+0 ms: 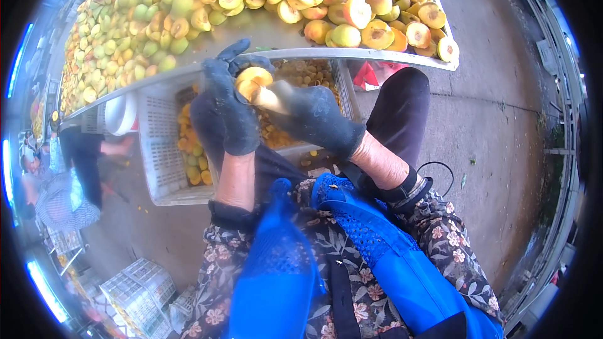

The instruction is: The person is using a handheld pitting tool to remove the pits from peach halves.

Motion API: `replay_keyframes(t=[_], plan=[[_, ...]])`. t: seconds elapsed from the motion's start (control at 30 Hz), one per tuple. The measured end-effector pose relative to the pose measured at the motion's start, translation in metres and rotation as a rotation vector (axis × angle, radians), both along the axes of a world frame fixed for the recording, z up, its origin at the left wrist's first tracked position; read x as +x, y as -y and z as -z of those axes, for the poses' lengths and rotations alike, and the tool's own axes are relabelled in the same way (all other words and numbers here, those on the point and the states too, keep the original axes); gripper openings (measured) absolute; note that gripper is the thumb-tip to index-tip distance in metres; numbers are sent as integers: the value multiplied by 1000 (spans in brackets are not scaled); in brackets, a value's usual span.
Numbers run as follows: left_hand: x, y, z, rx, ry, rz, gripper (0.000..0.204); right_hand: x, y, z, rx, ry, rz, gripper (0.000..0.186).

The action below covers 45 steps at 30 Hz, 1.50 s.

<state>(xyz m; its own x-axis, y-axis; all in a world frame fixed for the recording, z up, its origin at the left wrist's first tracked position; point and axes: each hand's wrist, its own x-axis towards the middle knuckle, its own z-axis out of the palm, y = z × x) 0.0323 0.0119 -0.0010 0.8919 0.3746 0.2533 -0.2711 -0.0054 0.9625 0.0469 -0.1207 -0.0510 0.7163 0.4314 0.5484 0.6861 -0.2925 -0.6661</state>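
In front of the table's metal rim my left hand [229,103], in a dark glove, is closed around a cut yellow peach half [254,78]. My gloved right hand [317,116] grips a tool with a pale, wood-coloured handle [274,101], held against the fruit. The working end of this tool is hidden by the peach and fingers. Just beyond both hands, a heap of halved peaches [352,12] covers most of the metal-edged table [245,34]; some halves still show stones.
Below the table edge stands a white plastic crate [166,144] with peach halves, beside another crate [344,88] of small yellow-brown pieces. A white bucket [121,113] is further left. Another person [66,204] works at far left. Stacked crates [138,289] stand at lower left.
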Motion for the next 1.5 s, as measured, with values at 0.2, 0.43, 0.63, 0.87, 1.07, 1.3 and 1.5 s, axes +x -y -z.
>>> replay_keyframes(t=[0.2, 0.43, 0.63, 0.87, 1.07, 1.3, 1.5], plan=[[8, -29, 17, -719, 9, 25, 56, -3, 20, 12, -52, -377, 94, 28], [-3, -12, -3, -575, -122, -77, 54, -9, -17, -23, 52, -73, 17, 26], [-12, -22, 16, -504, -122, -19, 54, -6, -21, -29, 152, -203, -162, 26], [-19, -80, 43, -909, -8, -123, 63, -7, 34, 27, -154, -531, -48, 24], [-27, -63, 23, -688, -41, -279, 59, -16, -1, 1, 77, -511, -41, 19], [-34, -20, 5, 255, -145, -100, 38, -14, -26, -11, -4, -126, -163, 26], [-47, -20, 47, -424, -120, -11, 41, -41, -34, -14, 110, -624, -206, 20]])
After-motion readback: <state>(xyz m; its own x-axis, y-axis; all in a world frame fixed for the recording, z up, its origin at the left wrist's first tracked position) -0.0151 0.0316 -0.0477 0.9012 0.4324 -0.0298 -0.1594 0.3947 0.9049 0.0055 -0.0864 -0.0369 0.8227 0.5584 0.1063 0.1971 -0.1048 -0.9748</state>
